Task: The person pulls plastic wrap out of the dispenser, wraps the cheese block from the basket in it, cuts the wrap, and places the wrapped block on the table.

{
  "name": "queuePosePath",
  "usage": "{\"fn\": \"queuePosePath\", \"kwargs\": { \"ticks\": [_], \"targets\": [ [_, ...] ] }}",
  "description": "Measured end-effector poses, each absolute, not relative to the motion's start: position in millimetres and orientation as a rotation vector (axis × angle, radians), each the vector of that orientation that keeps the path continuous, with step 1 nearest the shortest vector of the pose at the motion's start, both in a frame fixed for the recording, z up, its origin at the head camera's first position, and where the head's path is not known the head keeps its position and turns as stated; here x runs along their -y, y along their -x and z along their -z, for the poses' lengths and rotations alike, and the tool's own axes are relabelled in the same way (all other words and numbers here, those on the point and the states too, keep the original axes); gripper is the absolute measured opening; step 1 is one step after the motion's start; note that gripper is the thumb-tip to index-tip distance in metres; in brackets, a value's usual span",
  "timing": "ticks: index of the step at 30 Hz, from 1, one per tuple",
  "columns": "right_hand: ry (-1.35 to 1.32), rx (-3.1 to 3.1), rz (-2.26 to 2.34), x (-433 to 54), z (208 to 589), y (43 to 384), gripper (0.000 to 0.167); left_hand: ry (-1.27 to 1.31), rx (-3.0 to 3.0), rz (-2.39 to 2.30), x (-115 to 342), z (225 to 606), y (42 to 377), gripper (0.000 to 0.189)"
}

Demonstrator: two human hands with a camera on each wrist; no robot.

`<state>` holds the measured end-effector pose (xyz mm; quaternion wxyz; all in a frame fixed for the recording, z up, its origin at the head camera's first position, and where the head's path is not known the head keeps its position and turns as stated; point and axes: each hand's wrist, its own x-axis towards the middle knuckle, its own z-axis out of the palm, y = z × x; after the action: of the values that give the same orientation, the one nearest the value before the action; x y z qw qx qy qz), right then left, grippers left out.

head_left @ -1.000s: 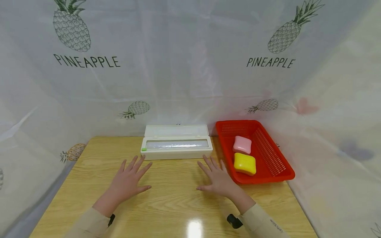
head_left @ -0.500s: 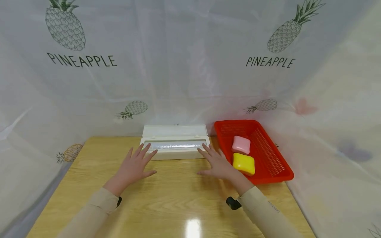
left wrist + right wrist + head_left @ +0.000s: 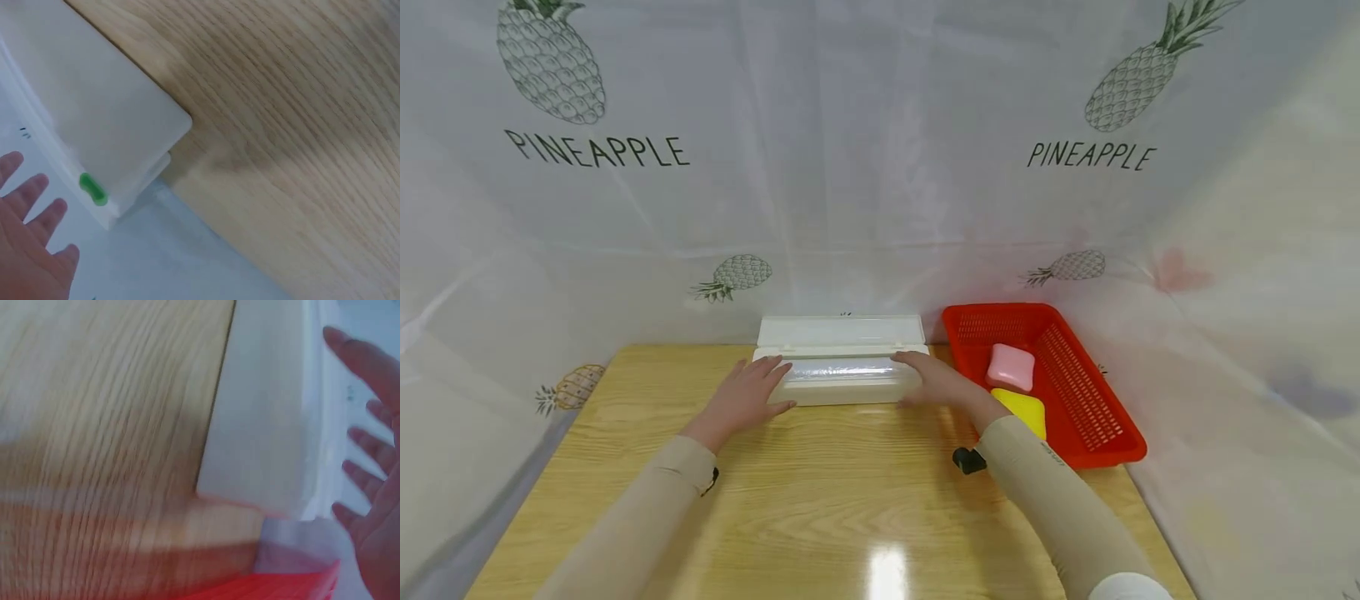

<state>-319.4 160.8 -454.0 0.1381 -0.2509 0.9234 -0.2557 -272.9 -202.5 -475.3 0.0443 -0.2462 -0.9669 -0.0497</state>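
A long white cling film dispenser box (image 3: 850, 393) lies at the table's back edge with its lid (image 3: 842, 330) tipped back. Inside shows a shiny clear roll of film (image 3: 842, 369). My left hand (image 3: 741, 400) is over the box's left end, fingers spread and thumb out in front. A green slider (image 3: 94, 189) sits on that end in the left wrist view, just beyond the left fingertips. At the right end is my right hand (image 3: 943, 387), fingers reaching over the top edge. The right wrist view shows its fingers (image 3: 369, 447) spread and extended, holding nothing.
Right of the box stands a red plastic basket (image 3: 1078, 383), its left side close to my right forearm. In it lie a pink rounded block (image 3: 1010, 367) and a yellow one (image 3: 1026, 410), partly covered by my right arm. A pineapple-print curtain (image 3: 850, 167) hangs behind the wooden table (image 3: 820, 500).
Both hands have moved forward from the table in front of the box to its two ends. The right arm now overlaps the yellow block. The box and basket stay put.
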Motion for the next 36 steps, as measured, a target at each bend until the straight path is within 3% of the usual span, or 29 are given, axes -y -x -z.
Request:
{"fn": "queuePosePath", "kwargs": {
  "ticks": [8,14,36],
  "targets": [
    [0.576,-2.614,0.866,-160,465,348,0.062,0.765,3.018,0.323,200,483,295,0.055],
    [0.646,-2.604,0.866,-155,468,355,0.047,0.736,3.051,0.407,202,482,303,0.05],
    [0.56,-2.761,0.825,-150,481,373,0.033,0.752,3.125,0.472,210,478,333,0.037]
  ]
}}
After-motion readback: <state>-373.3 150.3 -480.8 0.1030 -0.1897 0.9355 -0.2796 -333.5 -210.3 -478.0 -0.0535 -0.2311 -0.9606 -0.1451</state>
